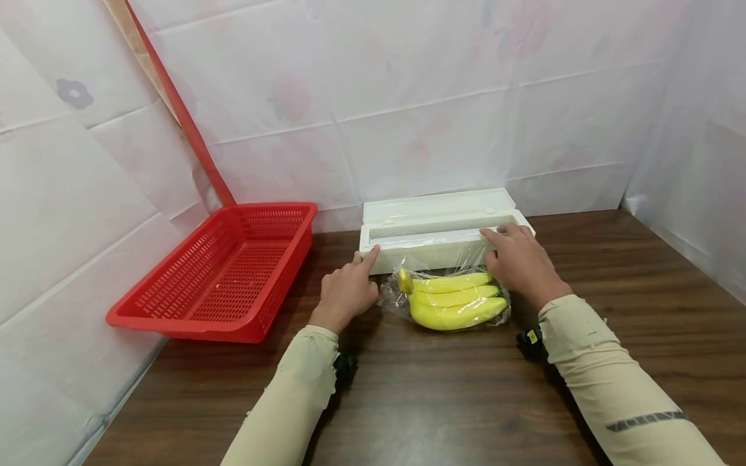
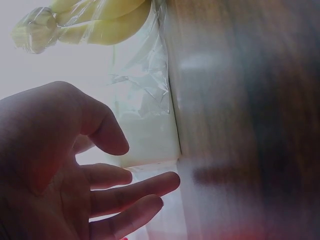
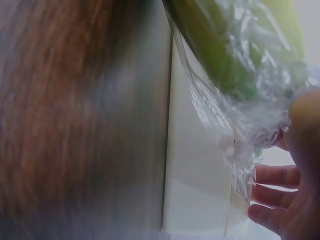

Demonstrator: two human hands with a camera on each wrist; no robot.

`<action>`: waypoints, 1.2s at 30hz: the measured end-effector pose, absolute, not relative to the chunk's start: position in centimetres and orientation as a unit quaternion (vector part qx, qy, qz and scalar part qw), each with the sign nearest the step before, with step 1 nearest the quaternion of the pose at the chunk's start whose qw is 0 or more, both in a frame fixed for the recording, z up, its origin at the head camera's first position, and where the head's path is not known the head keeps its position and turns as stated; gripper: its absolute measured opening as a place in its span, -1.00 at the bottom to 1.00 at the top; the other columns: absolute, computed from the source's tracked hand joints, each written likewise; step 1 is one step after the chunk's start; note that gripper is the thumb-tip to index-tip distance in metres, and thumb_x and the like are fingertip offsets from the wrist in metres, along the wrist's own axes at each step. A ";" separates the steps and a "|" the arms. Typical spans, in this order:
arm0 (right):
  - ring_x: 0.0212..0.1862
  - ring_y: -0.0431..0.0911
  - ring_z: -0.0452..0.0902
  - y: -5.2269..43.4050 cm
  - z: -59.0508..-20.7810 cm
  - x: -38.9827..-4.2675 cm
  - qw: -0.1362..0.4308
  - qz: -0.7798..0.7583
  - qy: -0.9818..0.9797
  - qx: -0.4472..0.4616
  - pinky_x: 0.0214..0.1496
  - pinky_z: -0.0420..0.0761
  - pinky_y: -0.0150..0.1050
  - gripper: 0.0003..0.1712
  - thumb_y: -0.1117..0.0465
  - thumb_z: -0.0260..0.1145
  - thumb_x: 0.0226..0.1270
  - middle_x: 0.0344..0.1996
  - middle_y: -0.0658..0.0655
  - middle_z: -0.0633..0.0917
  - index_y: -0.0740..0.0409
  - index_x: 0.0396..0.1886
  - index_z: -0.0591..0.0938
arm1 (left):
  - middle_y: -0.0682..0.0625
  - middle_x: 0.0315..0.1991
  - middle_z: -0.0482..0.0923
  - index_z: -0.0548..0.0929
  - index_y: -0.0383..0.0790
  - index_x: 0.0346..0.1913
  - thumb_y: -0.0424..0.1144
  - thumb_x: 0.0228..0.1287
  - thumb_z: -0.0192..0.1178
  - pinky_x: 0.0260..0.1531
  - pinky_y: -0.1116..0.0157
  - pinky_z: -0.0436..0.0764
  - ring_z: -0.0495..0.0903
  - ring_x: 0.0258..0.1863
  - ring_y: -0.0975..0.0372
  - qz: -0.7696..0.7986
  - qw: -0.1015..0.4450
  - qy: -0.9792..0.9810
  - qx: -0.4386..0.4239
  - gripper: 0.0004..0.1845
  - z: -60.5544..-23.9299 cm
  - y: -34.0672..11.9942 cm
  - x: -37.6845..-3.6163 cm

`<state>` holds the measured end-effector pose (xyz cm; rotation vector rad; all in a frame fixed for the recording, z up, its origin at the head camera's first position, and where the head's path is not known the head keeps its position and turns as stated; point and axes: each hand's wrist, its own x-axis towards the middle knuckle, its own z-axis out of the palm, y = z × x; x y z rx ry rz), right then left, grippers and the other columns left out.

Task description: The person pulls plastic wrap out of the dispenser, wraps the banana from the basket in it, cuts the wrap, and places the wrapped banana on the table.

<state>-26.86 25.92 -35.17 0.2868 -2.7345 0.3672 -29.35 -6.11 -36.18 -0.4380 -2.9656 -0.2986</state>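
Observation:
A bunch of yellow bananas (image 1: 457, 301) lies on the table, covered by clear plastic wrap (image 3: 240, 120). Behind it stands a white wrap dispenser box (image 1: 419, 255) with its lid folded back and a pale roll (image 1: 434, 237) inside. My left hand (image 1: 346, 291) has its index fingertip at the box's front left edge; the left wrist view shows thumb and fingers apart, holding nothing. At the box's front right, my right hand (image 1: 521, 262) reaches over the edge with extended fingers touching the wrap. Its thumb is mostly hidden in the right wrist view.
To the left, a red plastic basket (image 1: 265, 304) with slotted sides stands on the brown wooden table (image 1: 408, 401). Sheeted white walls (image 1: 408, 97) with faint flowers close in the back and sides. A red strip (image 1: 186, 123) runs down the wall behind the basket.

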 end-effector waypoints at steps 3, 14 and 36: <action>0.22 0.36 0.33 25.9 -35.2 -26.9 0.189 0.125 -0.968 0.109 0.21 0.36 0.28 -0.43 0.28 0.08 0.38 0.20 0.45 0.46 0.26 0.38 0.48 | -0.22 0.45 0.29 0.17 0.22 0.57 -0.23 0.26 0.06 -0.55 0.07 0.49 0.65 -0.20 -0.12 -0.100 0.063 -0.982 -0.147 -0.21 -36.2 -6.2 -29.4; 0.17 0.38 0.35 25.6 -35.0 -27.1 0.200 0.079 -0.967 0.136 0.16 0.37 0.29 -0.44 0.27 0.12 0.37 0.17 0.50 0.45 0.12 0.38 0.52 | -0.22 0.46 0.28 0.16 0.21 0.58 -0.20 0.28 0.08 -0.50 0.05 0.52 0.65 -0.13 -0.13 -0.100 0.056 -0.983 -0.145 -0.22 -35.9 -6.6 -29.6; 0.06 0.24 0.42 25.8 -35.4 -27.3 0.204 0.069 -0.963 0.161 0.20 0.30 0.21 -0.46 0.29 0.10 0.36 -0.15 0.36 0.66 0.16 0.35 0.55 | -0.23 0.47 0.26 0.15 0.21 0.58 -0.21 0.27 0.07 -0.48 0.01 0.53 0.65 -0.13 -0.14 -0.100 0.051 -0.983 -0.143 -0.20 -36.3 -7.2 -28.9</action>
